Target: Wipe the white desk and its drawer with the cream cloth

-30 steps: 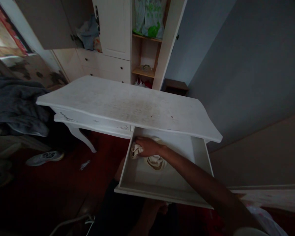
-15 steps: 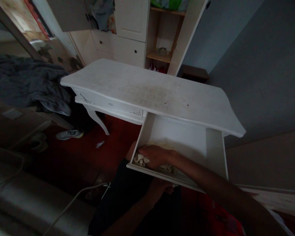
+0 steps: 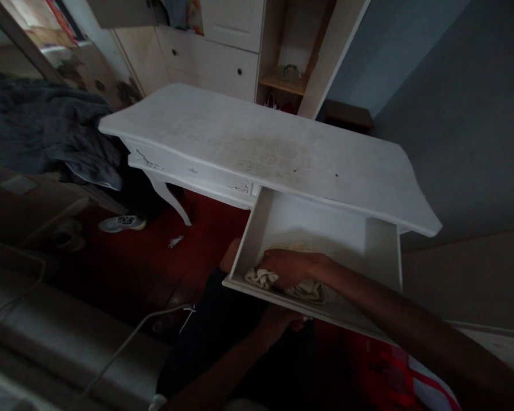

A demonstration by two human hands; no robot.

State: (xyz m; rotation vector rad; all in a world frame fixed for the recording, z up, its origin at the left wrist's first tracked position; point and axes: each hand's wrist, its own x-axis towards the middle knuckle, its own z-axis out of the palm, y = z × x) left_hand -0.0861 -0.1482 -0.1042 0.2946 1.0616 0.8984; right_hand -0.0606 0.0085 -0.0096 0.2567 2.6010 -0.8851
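A white desk (image 3: pixel 257 142) stands before me with its right drawer (image 3: pixel 381 257) pulled out. My right hand (image 3: pixel 289 267) reaches into the drawer and is closed on a crumpled cream cloth (image 3: pixel 261 278) pressed to the drawer floor near the front left corner. My left hand (image 3: pixel 282 322) is under the drawer's front edge, touching its underside; its fingers are in shadow.
A dark grey blanket (image 3: pixel 47 131) is heaped at the left. A sneaker (image 3: pixel 122 222) lies on the red floor under the desk. A white cable (image 3: pixel 124 342) runs across the lower left. A white wardrobe (image 3: pixel 223 57) stands behind the desk, a grey wall to the right.
My right hand has dragged the cloth from the back of the drawer to its front, then slightly right. My left hand has come up under the drawer front. The view tilted down.
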